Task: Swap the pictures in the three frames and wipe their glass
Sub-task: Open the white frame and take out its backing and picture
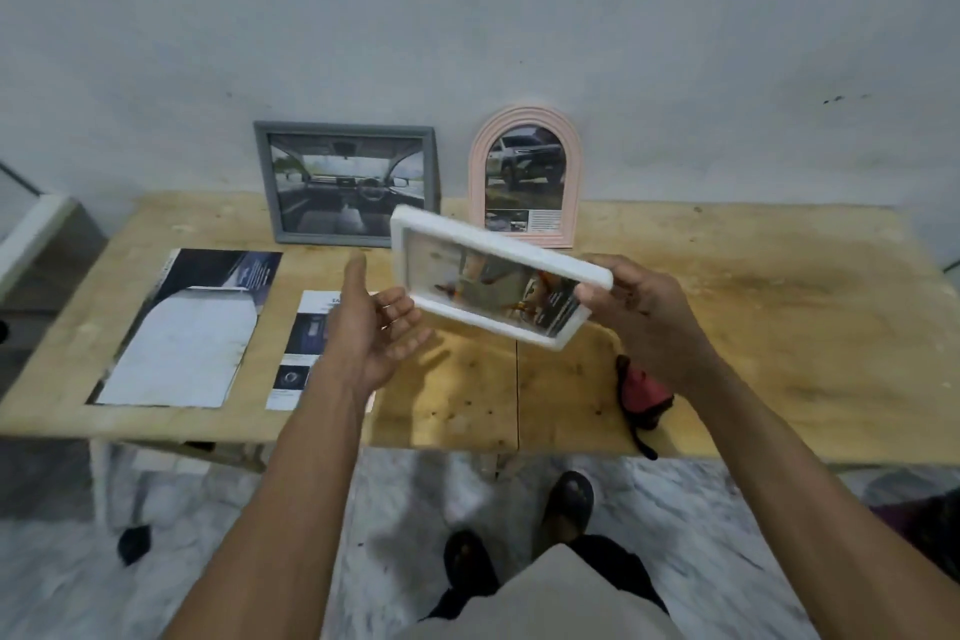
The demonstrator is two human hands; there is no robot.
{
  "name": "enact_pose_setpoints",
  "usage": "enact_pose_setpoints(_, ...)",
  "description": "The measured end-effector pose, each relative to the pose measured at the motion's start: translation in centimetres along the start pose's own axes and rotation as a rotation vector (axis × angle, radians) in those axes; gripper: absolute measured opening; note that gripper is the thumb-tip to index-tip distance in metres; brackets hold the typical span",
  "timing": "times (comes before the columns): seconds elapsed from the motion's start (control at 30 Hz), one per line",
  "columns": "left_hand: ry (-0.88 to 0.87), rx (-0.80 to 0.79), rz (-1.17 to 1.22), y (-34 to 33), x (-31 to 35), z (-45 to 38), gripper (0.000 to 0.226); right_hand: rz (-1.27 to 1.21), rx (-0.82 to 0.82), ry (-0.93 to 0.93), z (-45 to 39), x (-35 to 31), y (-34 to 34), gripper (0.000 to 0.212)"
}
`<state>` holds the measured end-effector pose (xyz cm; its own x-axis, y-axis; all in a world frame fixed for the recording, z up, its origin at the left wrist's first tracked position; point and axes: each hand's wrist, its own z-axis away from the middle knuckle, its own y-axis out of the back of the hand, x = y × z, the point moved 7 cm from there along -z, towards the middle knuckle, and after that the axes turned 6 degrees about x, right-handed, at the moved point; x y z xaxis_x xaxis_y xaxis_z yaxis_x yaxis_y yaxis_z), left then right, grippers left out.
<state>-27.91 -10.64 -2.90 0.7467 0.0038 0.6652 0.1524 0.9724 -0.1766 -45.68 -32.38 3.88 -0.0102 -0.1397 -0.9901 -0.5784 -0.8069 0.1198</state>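
Both bare forearms reach forward from the bottom of the view, converging slightly toward the middle. The left hand (371,322) is held palm up and spread, thumb pointing away, fingers loosely curled and gripping nothing. The right hand (641,312) is raised at about the same height, its fingers and thumb pinched around the end of a white frame (493,276).

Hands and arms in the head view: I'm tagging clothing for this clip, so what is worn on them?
Nothing shows on either. The left hand and right hand are bare, with no gloves, rings, watch or bracelet visible. Both forearms are uncovered as far as the bottom edge of the picture; no sleeve comes into view. Motion blur softens the fingers, so very fine details cannot be ruled out.
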Motion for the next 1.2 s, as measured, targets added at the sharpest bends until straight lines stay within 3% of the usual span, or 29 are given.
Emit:
enact_pose_setpoints(0.1, 0.075, -0.074, -0.140, 0.5, 1.0, -0.6, 0.062, 0.166, -0.072, 0.121, 0.2, -0.7, -0.4, 0.026)
enact_pose_setpoints(0.2, 0.104, -0.107, -0.205, 1.1, 1.1, -1.3, 0.036, 0.216, -0.060, 0.121, 0.9, 0.9, -0.1, 0.031)
enact_pose_setpoints(0.3, 0.087, -0.116, -0.286, 1.3, 0.3, -1.8, 0.007, 0.186, 0.013, -0.043, 2.3, 5.1, 0.9, 0.038)
enact_pose_setpoints(0.4, 0.044, -0.109, -0.433, 0.8, -1.6, -2.2, 0.010, 0.210, 0.163, -0.175, 3.9, 8.8, 1.4, 0.046)
enact_pose_setpoints(0.57, 0.020, -0.073, -0.573, 0.9, -5.7, -4.4, 0.016, -0.017, 0.435, -0.529, 5.1, 14.1, 1.0, 0.023)
enact_pose_setpoints(0.73, 0.049, -0.050, -0.651, 0.8, -9.2, -6.7, 0.019, 0.190, 0.408, -0.546, 5.0, 17.9, 0.2, 0.031)
enact_pose_setpoints(0.9, -0.079, 0.029, -0.835, 1.3, -9.8, -9.8, 0.027, 0.254, 0.403, -0.606, 4.4, 20.6, -0.3, 0.032)
enact_pose_setpoints(1.2, -0.236, 0.159, -0.940, 1.1, -10.9, -10.9, 0.032, 0.357, 0.377, -0.649, 4.6, 22.8, -0.2, 0.027)
